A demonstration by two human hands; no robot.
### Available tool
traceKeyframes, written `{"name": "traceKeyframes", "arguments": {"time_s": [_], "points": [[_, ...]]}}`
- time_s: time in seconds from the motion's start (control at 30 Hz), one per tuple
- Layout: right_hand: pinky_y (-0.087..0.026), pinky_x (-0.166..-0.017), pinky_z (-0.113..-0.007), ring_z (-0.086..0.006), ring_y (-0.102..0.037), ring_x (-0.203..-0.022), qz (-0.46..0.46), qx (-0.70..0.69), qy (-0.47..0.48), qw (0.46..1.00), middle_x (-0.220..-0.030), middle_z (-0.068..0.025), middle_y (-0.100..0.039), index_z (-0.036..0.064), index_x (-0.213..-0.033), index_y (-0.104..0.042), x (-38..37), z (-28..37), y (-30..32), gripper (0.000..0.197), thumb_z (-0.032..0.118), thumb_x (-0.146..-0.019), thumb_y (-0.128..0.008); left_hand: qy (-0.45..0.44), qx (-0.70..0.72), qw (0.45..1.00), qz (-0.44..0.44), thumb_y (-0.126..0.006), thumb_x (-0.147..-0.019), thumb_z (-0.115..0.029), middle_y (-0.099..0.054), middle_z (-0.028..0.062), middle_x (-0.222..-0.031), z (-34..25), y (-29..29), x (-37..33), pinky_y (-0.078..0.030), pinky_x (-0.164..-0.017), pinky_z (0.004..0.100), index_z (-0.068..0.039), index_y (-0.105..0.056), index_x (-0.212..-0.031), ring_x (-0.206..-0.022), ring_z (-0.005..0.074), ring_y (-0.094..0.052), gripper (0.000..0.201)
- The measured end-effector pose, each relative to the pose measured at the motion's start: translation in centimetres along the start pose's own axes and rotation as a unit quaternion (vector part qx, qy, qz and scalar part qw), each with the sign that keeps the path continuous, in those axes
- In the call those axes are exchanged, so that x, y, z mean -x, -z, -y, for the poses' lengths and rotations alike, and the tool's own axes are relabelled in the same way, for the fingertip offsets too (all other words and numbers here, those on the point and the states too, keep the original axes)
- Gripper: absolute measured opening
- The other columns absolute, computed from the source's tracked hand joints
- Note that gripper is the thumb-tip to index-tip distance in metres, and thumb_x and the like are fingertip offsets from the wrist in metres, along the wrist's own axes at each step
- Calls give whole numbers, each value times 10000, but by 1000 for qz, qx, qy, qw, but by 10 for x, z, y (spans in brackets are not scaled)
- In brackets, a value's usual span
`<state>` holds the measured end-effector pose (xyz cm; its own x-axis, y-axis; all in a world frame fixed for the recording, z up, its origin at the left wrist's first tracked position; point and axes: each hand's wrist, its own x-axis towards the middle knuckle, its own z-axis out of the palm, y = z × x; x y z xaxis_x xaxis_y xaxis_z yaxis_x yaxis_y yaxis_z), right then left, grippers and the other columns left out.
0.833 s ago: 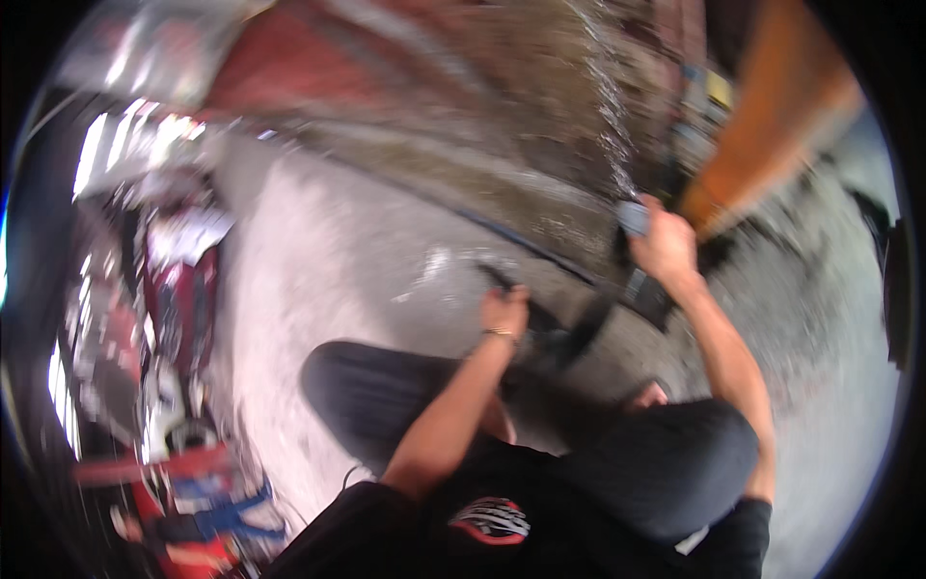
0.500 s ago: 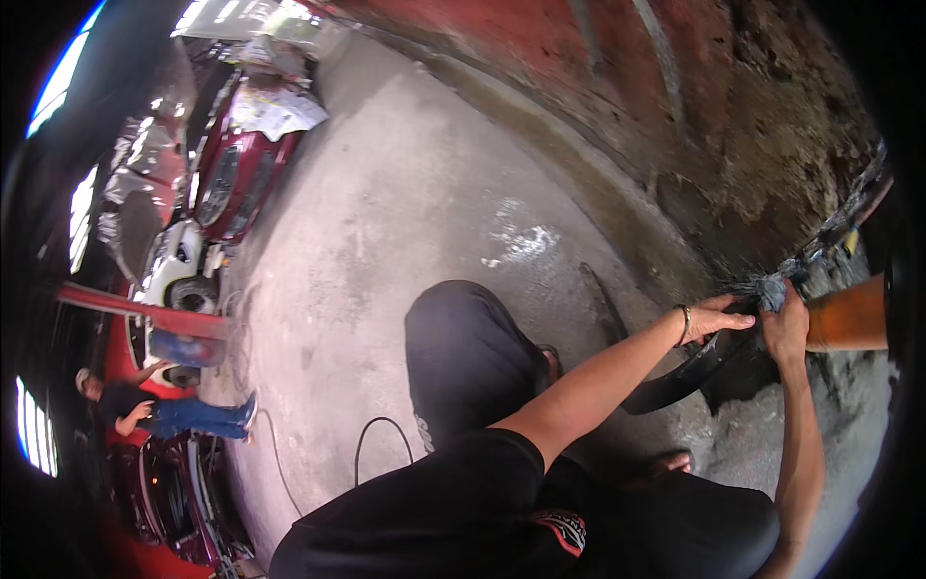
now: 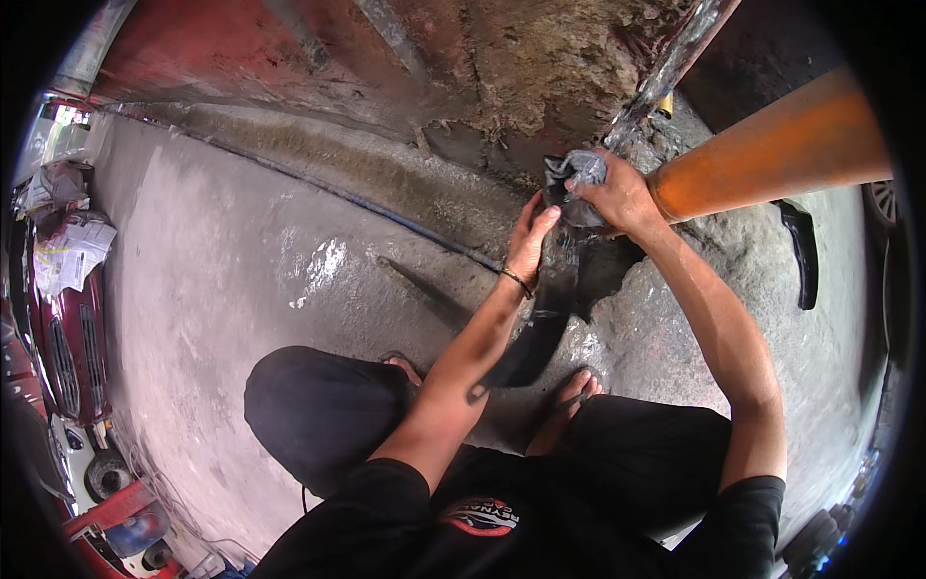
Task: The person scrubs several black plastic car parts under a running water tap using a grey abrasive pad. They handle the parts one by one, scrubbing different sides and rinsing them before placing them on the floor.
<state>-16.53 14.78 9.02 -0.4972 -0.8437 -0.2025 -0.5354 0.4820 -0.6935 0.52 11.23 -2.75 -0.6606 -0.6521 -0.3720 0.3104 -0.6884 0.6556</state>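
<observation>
A long, curved black strip (image 3: 545, 328), looking like plastic car trim, stands upright in front of me, its lower end between my feet. My left hand (image 3: 529, 241) is closed around the strip's left edge near its top, thumb on the near face. My right hand (image 3: 622, 198) grips a crumpled, wet-looking grey rag (image 3: 585, 172) against the top end of the strip. The rag hides that end, and some fingers of both hands are out of sight behind rag and strip.
A thick orange pipe (image 3: 762, 154) slants up beside my right hand. A stained wall (image 3: 521, 77) rises ahead, and a dark hose (image 3: 357, 200) runs along its foot. Another curved black strip (image 3: 800, 254) lies at right on the concrete. A dark red bumper (image 3: 77, 338) stands far left.
My view has swung to the right, so the hands appear nearer the middle and the other person has left the picture. Both hands still hold the strip and rag at its top.
</observation>
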Motion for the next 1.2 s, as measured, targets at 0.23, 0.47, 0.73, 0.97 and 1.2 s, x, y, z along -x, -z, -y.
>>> {"name": "traceKeyframes", "arguments": {"time_s": [0.23,0.47,0.73,0.97,1.2], "points": [[-542,-942,-375,-239,-693,-1029,-73,-204,19,976,-1119,-143,-724,-34,-1280,-589,-14,18,-8,624,317,-841,-861,90,218,965,114,-455,-1092,-503,-633,177,-1346,1,14,-11,-572,-1000,433,16,-482,-1455,-1176,283,-666,635],[-515,-1003,-445,-418,-633,-1182,-29,68,135,988,-1231,-243,-645,119,-1423,-515,-25,16,-43,618,285,-880,-759,-31,97,994,38,-562,-1058,-455,-600,137,-1402,19,20,-62,-466,-1099,397,27,-475,-1466,-1251,242,-606,637],[-443,-1109,-437,-394,-527,-1312,153,155,107,970,-1381,-241,-546,164,-1521,-477,-19,69,10,758,299,-849,-798,87,153,980,-90,-862,-787,-375,-676,134,-1251,-71,-34,-2,-522,-940,319,68,-441,-1473,-1079,199,-663,918],[-496,-1054,-468,-421,-584,-1288,191,161,64,966,-1341,-257,-603,99,-1544,-381,37,118,65,891,297,-819,-858,135,9,978,-158,-887,-732,-431,-705,179,-1249,-115,-88,51,-537,-941,302,104,-294,-1575,-1108,212,-685,1161],[-504,-1005,-514,-456,-599,-1190,112,261,126,950,-1242,-268,-635,6,-1363,-543,39,94,73,600,261,-864,-757,140,-77,959,-232,-804,-704,-665,-669,226,-1336,-60,-132,48,-480,-1055,330,-32,-393,-1587,-1255,295,-645,1162]]}}
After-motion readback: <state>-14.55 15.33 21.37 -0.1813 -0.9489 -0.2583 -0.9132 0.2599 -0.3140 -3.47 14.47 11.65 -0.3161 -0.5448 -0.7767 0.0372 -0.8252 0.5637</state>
